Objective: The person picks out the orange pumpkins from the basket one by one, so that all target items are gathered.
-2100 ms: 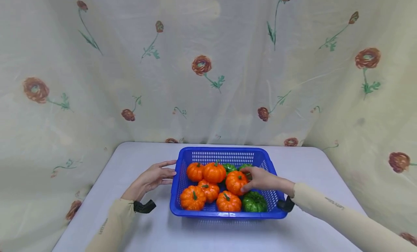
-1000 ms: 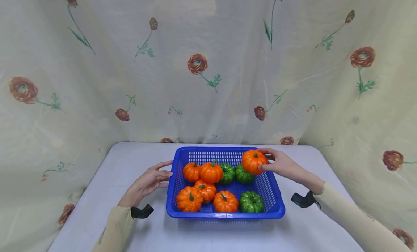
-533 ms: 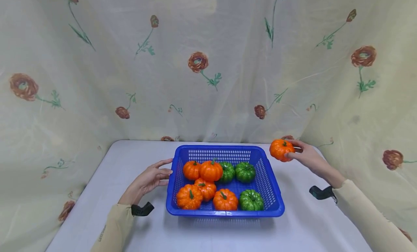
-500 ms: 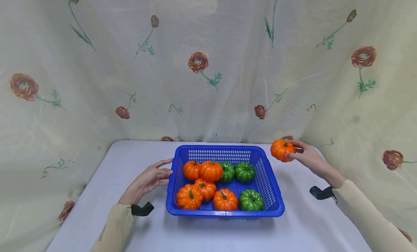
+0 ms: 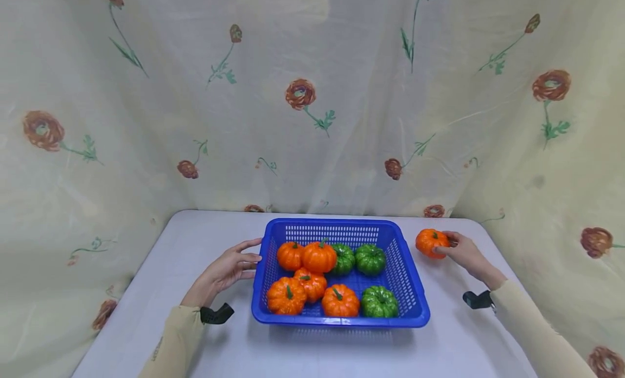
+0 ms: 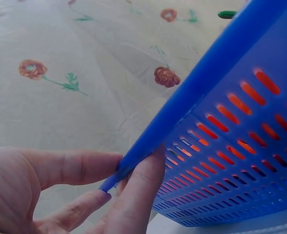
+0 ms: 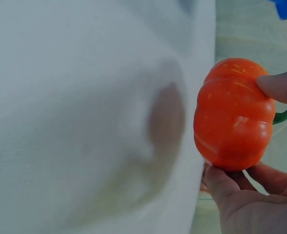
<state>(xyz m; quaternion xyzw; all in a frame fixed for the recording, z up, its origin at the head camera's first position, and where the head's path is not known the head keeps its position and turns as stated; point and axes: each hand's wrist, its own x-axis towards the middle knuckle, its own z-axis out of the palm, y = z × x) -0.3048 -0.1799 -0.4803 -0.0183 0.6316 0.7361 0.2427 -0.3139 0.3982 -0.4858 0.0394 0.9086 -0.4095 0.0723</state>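
My right hand (image 5: pixel 466 256) grips a small, glossy orange pumpkin (image 5: pixel 429 243) with a green stem, low over the table's right side. In the right wrist view the thumb lies on one side of the pumpkin (image 7: pixel 233 117) and the fingertips (image 7: pixel 219 178) on the other. A blue plastic basket (image 5: pixel 342 322) with slotted walls stands mid-table. Several orange pumpkins (image 5: pixel 286 295) fill its left and front parts, one lying on top of others. Three green pumpkins (image 5: pixel 380 302) sit towards its right. My left hand (image 5: pixel 224 269) pinches the basket's left rim (image 6: pixel 167 112).
The white table (image 5: pixel 215 351) has rounded back corners. Behind it and at both sides hangs a flowered curtain (image 5: pixel 351 166). Table surface shows left of the basket and in front of it.
My right hand has lifted the orange pumpkin out of the basket, carried it over the right rim and lowered it towards the table. The left hand has stayed at the rim.
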